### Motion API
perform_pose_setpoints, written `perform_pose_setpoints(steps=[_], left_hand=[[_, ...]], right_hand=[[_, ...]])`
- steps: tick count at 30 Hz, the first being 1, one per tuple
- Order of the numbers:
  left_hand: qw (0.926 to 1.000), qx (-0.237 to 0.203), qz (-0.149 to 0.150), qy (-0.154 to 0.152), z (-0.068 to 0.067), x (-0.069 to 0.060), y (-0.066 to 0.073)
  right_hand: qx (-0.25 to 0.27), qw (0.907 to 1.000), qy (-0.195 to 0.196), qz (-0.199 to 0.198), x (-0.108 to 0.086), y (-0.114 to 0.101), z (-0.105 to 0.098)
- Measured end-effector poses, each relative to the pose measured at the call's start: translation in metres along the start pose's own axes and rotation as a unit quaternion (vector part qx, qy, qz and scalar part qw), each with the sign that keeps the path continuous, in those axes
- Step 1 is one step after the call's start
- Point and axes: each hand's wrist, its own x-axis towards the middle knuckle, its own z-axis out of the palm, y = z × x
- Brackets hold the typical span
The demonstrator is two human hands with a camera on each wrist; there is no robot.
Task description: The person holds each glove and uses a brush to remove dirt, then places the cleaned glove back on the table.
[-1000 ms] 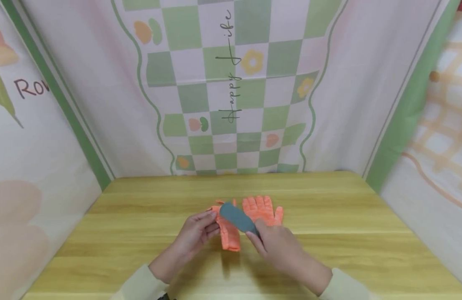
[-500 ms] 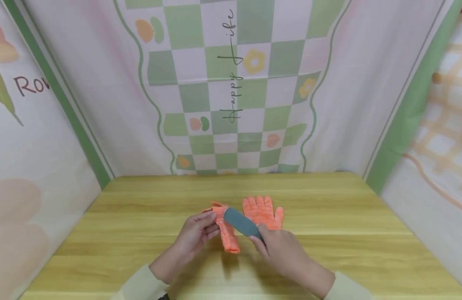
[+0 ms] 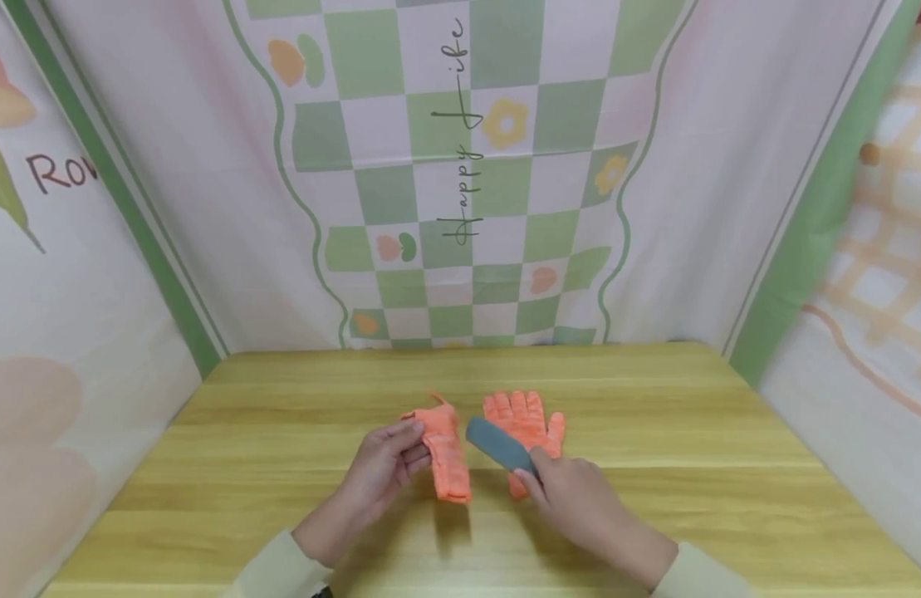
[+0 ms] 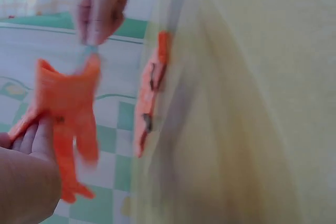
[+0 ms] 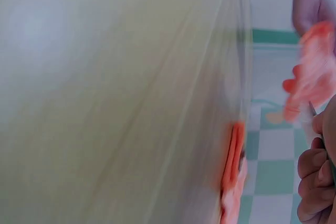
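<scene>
My left hand (image 3: pixel 385 467) holds an orange knit glove (image 3: pixel 448 457) above the table, thumb on top and fingers beneath. In the left wrist view this glove (image 4: pixel 68 98) hangs with its fingers loose. My right hand (image 3: pixel 578 502) grips a flat blue-grey paddle-like tool (image 3: pixel 499 444) by one end; its exact kind cannot be told. The tool's rounded end points toward the held glove, with a small gap between them in the head view. Flat on the table behind the tool lies a second orange glove (image 3: pixel 518 422), fingers pointing away, its lower part partly covered.
The wood-grain table (image 3: pixel 281 432) runs back to a checked green-and-white cloth (image 3: pixel 460 166) hanging behind it. Printed cloth also hangs on the left and right sides. Seen edge-on in the left wrist view, the lying glove (image 4: pixel 151 93) shows dark marks.
My right hand has drawn the tool rightward and slightly down, off the held glove. That glove has shifted a little left, and more of its surface shows. The glove on the table stays put.
</scene>
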Motion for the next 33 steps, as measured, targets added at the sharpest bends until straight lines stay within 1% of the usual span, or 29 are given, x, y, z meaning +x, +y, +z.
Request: perform_pose_setpoints(steps=[3, 4, 6, 8, 11, 14, 21, 28, 33], left_hand=[[1.0, 0.004, 0.008, 0.002, -0.002, 0.0, 0.002], [0.9999, 0.007, 0.008, 0.0, -0.002, 0.001, 0.003], [0.9999, 0.012, 0.003, -0.003, -0.002, 0.001, 0.003], [0.9998, 0.017, -0.002, -0.007, -0.003, 0.002, 0.002], [0.9996, 0.024, -0.004, -0.016, -0.002, 0.001, 0.001], [0.9995, 0.022, -0.004, -0.023, 0.0, 0.001, 0.0], [0.9992, 0.015, -0.008, -0.035, 0.004, 0.001, -0.002], [0.9998, 0.011, -0.01, -0.012, 0.005, 0.0, -0.003], [0.9999, 0.009, -0.005, -0.013, 0.004, 0.0, -0.004]], right_hand=[[0.006, 0.9983, -0.027, 0.051, 0.002, 0.001, -0.005], [0.012, 0.9977, -0.03, 0.06, 0.003, 0.001, -0.007], [0.033, 0.9969, -0.031, 0.064, 0.007, -0.003, -0.013], [0.061, 0.9963, -0.026, 0.055, 0.011, -0.008, -0.018], [0.098, 0.9946, -0.015, 0.03, 0.016, -0.016, -0.023], [0.111, 0.9937, -0.007, 0.014, 0.018, -0.023, -0.023], [0.098, 0.9952, -0.001, -0.007, 0.017, -0.032, -0.012], [0.07, 0.9976, 0.002, -0.002, 0.013, -0.031, -0.005], [0.063, 0.998, 0.003, -0.003, 0.012, -0.029, -0.002]])
